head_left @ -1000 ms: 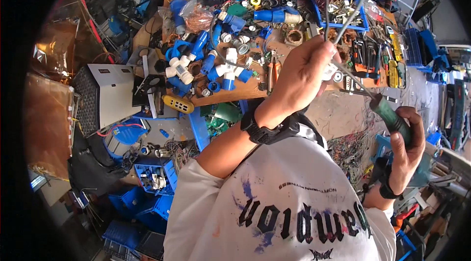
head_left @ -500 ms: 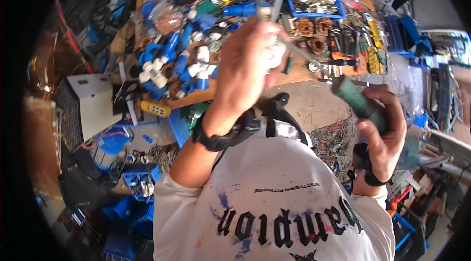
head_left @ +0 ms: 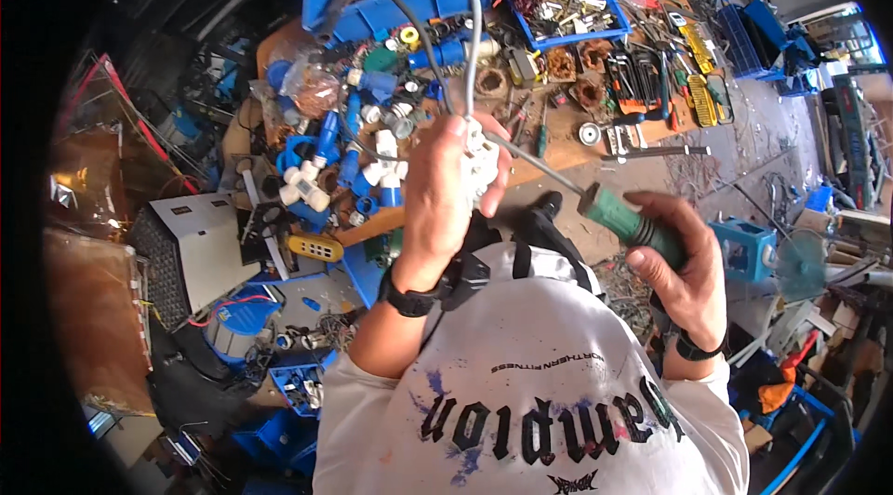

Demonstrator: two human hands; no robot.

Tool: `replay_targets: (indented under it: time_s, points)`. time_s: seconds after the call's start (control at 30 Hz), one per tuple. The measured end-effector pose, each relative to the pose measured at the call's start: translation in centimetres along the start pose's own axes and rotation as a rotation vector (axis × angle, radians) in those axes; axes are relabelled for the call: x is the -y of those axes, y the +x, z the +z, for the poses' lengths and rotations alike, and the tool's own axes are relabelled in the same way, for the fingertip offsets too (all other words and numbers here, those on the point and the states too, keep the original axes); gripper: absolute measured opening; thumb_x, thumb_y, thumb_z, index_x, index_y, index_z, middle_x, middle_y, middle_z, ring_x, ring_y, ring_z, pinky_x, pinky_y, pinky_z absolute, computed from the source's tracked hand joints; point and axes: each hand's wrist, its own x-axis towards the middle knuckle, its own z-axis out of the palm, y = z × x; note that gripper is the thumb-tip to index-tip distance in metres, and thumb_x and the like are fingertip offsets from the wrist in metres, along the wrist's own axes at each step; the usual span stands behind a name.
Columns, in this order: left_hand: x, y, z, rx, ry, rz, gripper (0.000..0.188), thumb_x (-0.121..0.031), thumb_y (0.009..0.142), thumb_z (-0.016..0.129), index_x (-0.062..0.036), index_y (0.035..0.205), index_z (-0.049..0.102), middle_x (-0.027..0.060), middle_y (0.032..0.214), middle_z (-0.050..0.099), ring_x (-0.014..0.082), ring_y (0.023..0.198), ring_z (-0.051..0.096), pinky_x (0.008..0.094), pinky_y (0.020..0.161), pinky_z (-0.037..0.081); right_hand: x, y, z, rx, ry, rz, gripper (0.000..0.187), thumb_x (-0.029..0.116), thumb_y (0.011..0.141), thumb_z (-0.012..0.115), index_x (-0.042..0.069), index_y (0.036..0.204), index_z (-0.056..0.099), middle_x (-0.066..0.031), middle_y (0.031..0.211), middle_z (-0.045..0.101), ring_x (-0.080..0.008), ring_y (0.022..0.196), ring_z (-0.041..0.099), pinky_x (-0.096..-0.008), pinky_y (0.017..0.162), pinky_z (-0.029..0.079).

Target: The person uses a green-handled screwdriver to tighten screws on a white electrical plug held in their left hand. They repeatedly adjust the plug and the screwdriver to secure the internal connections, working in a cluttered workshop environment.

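Head view: left hand pinching white fitting near bench edge, grey cable rising above; right hand wrapped around green screwdriver, shaft pointed at fitting. Probably mid-job: screw work likely unfinished, amount left unclear.

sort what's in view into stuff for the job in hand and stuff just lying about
In hand:
white fitting, in the left hand
green-handled screwdriver, in the right hand
grey cable, running up from the left hand

Apparently just lying about:
large blue bin
blue tray of metal parts
blue and white connectors
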Motion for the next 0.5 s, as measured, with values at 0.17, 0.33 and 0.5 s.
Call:
replay_targets:
  time_s: [0.17,0.33,0.5]
  points:
    - [0.3,-0.3,-0.1,-0.013,-0.074,-0.061,0.046,-0.043,0.098,0.034,-0.0024,0.096,0.055,0.0072,0.065,0.057,0.0112,0.046,0.048,0.0232,0.041,0.037,-0.4,-0.9,0.2,-0.058,0.135,-0.019,0.043,0.024,0.075,0.078,-0.001,0.106,0.062,-0.0153,0.094,0.068,-0.0244,0.085,0.067,-0.0312,0.077,0.050]
    - [-0.2,-0.3,-0.3,0.009,-0.060,-0.056,0.048,-0.046,0.097,0.032,-0.0037,0.092,0.055,0.0069,0.064,0.057,0.0116,0.045,0.048,0.0238,0.041,0.037,-0.3,-1.6,-0.2,-0.071,0.107,-0.096,0.043,0.024,0.074,0.078,-0.002,0.105,0.062,-0.0147,0.092,0.067,-0.0261,0.083,0.066,-0.0316,0.076,0.050]
    - [-0.9,-0.5,0.2,0.015,0.047,0.014,0.045,-0.042,0.098,0.028,-0.0056,0.091,0.053,0.0061,0.060,0.053,0.0117,0.041,0.043,0.0237,0.038,0.035,0.0,-1.3,0.2,-0.047,0.087,-0.148,0.043,0.025,0.075,0.077,-0.001,0.105,0.062,-0.0141,0.091,0.067,-0.0275,0.082,0.066,-0.0320,0.073,0.049]
